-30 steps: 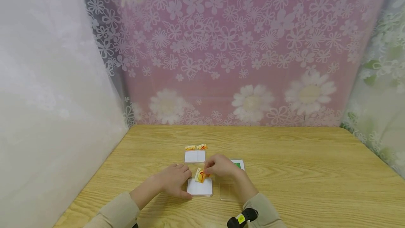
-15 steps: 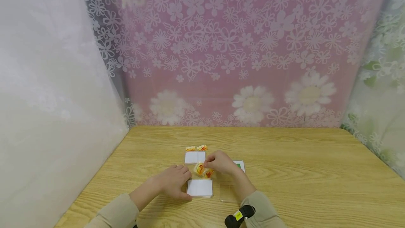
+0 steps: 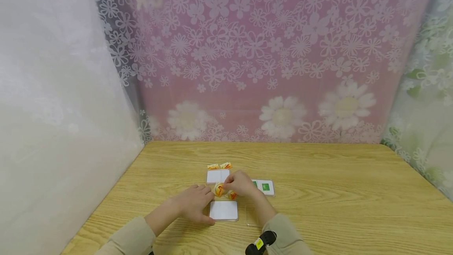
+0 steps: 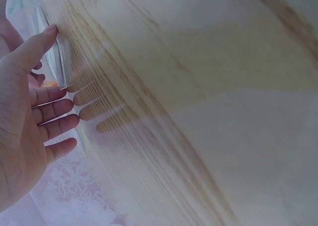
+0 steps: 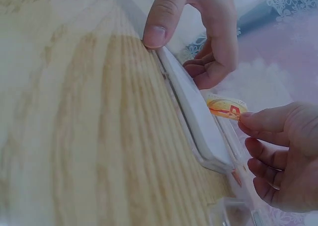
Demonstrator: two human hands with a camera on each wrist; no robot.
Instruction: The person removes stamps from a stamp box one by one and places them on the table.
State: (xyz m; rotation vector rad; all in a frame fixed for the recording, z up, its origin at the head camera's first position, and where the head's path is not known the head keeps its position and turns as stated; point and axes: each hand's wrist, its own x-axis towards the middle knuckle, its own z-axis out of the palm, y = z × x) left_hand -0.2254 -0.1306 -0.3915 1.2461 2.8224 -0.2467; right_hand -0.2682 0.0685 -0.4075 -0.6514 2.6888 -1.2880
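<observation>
Head view: the right hand [image 3: 241, 183] pinches a yellow-orange card [image 3: 219, 189] at one edge between thumb and forefinger, so the card juts from the fingertips toward the person's left. Seen from the right wrist, the other fingers of that hand are bent beneath the pinch, apart from the card. Whether the card touches the table [image 3: 336, 192] cannot be told. A second card [image 3: 232, 195] lies just below the right fingertips, on the near side. The left hand [image 3: 196, 203] is spread and relaxed, its thumb resting at the near left corner of the near case [image 3: 223, 210], a flat white one; the held card is off its fingertips, between the two hands and beyond that case. Under the right forearm, to the right of the near case, a clear piece [image 3: 251, 216] lies partly hidden. Just right of the right hand sits a case with green squares [image 3: 267, 187], partly covered by the wrist. Beyond the held card lies the far case [image 3: 217, 176], white too, with two small cards [image 3: 225, 165] side by side along its far edge. Farther back hangs a pink flowered curtain [image 3: 247, 50].
</observation>
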